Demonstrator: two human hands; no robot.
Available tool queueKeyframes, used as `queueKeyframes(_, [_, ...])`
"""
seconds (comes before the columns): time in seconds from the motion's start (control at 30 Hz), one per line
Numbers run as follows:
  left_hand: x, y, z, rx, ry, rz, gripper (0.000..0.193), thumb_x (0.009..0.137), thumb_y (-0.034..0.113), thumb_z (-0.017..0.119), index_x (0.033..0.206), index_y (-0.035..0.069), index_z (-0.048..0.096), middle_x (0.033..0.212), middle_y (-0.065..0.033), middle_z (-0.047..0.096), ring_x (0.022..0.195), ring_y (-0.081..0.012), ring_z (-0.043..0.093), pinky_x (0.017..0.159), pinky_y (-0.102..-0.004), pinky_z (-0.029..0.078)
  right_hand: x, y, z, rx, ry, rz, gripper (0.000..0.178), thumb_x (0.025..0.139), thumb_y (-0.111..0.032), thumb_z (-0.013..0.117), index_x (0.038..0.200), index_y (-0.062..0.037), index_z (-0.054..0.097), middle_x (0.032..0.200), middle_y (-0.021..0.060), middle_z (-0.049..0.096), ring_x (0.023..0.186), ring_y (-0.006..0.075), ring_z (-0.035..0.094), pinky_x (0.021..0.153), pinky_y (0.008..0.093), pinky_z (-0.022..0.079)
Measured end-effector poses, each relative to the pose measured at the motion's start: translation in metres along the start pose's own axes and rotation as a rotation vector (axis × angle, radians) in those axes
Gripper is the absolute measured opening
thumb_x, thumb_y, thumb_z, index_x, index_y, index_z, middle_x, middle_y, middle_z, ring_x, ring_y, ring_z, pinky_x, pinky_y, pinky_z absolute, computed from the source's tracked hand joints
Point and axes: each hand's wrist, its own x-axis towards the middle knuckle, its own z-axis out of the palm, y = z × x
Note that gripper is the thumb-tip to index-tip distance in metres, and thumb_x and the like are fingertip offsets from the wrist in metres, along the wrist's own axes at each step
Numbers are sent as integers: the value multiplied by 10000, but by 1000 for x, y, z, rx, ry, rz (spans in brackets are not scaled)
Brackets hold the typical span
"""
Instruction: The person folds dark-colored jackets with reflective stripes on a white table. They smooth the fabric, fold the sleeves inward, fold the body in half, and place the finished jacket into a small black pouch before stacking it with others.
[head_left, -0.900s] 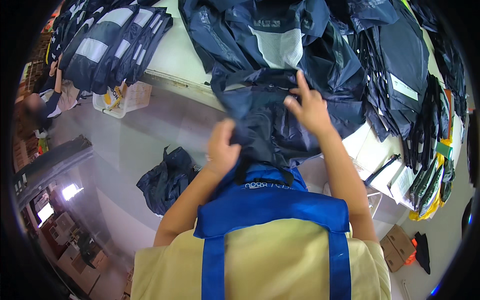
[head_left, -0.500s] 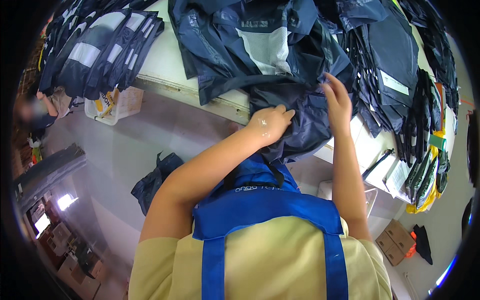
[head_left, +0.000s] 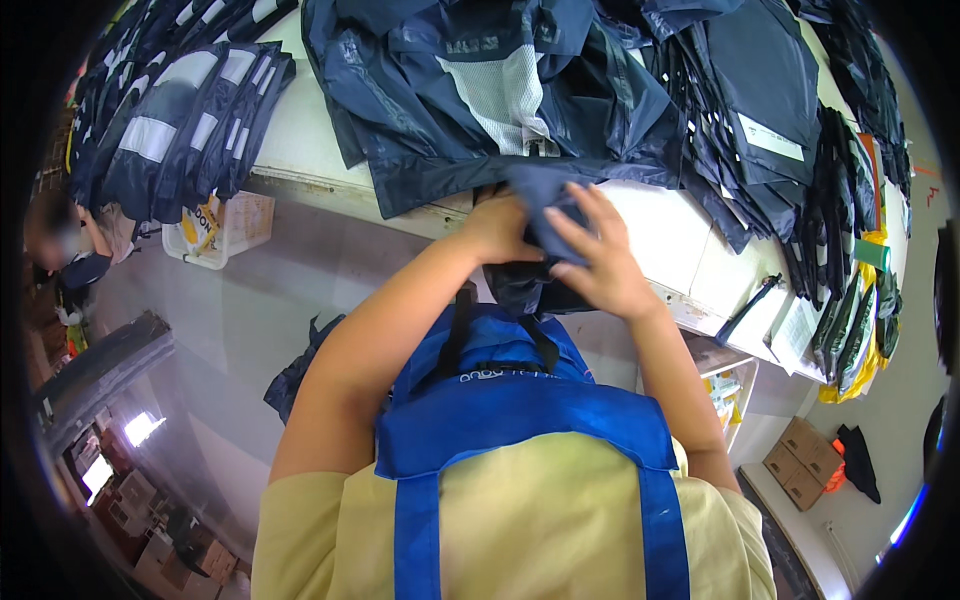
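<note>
A dark navy jacket (head_left: 600, 110) with white mesh lining (head_left: 495, 85) lies spread on the white table, its hem along the near edge. Just off that edge, a bunch of dark navy fabric (head_left: 540, 210) hangs between my hands, partly blurred. My left hand (head_left: 497, 228) grips the bunch from the left, thumb showing and its other fingers mostly hidden. On the bunch's right side, my right hand (head_left: 603, 260) has its fingers stretched and spread against it. Whether the bunch is joined to the jacket cannot be made out.
Folded dark garments with pale bands (head_left: 150, 140) lie at the left table end, above a white basket (head_left: 225, 230). More dark garments (head_left: 760, 90) are stacked at the right, near a black strap-like item (head_left: 750, 308). A person (head_left: 80, 235) is at far left. Cardboard boxes (head_left: 803, 462) stand at lower right.
The fabric bunch has become smaller and shifted left, baring table to the right of it. My right hand came down and left onto it; my left hand moved slightly left and up.
</note>
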Motion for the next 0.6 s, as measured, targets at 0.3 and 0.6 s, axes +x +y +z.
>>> queueKeyframes(0.3, [-34,24,-30,83,739,350,315,749,-3,579,1049,67,644,1152,-106,600,1082,-298,564,976,-426,423,11,7,46,-350,-121,118,763,780,-606,594,1406,-202,430,1490,126,330,1410,401,184,1096,635,110])
queueKeyframes(0.6, [-30,1,6,460,296,197,589,838,514,587,1391,390,426,1494,-127,293,1355,-353,290,1146,-515,138,-66,37,14,-512,-223,-129,679,703,-177,704,1339,-275,487,1437,67,425,1362,300,349,1112,501,237])
